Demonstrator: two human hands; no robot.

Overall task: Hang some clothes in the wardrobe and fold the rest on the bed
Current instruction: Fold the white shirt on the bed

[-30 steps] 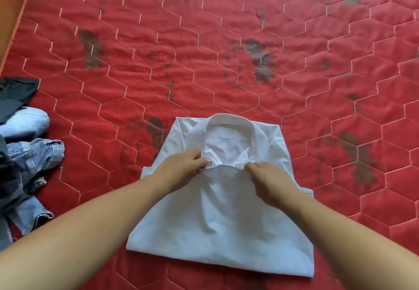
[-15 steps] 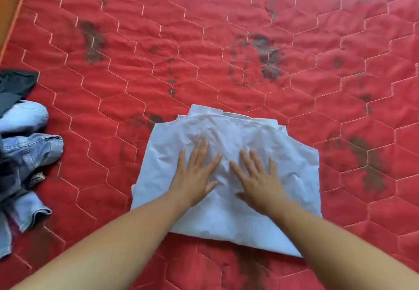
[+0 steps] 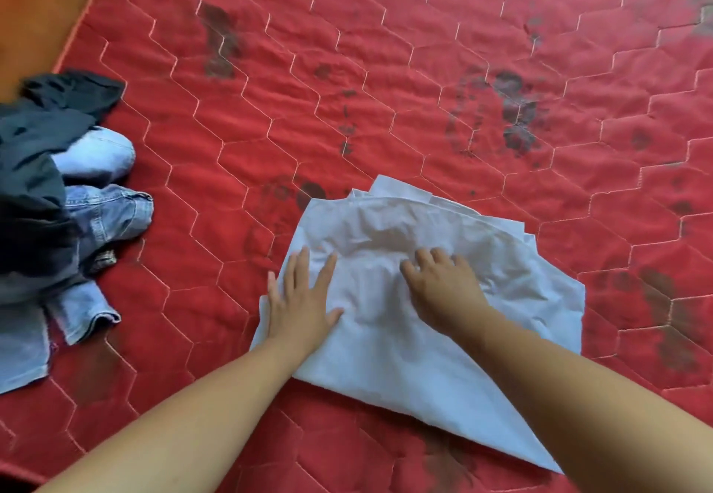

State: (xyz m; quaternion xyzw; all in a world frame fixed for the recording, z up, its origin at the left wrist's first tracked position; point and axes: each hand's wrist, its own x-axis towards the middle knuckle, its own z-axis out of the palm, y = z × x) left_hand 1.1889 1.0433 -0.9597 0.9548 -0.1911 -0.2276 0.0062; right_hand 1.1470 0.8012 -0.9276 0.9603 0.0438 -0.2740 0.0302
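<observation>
Shirt (image 3: 380, 342): lay folded on bed (image 3: 347, 68), long axis slanted far-left to near-right.
Left hand (image 3: 301, 299): flat, fingers straight, pressed on shirt's left edge.
Right hand (image 3: 443, 288): palm-down, pressed mid-shirt.
Hidden: shirt's near-right side, covered by forearm (image 3: 578, 396).

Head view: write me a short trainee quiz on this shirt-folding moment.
1. True or false: the left hand and the right hand both rest on the white shirt.
2. Where do the jeans lie relative to the shirt? A) to its left B) on top of it C) to its right
3. Fill in: the quilted bed cover is ___ in colour.
Key: 1 true; 2 A; 3 red.
</observation>
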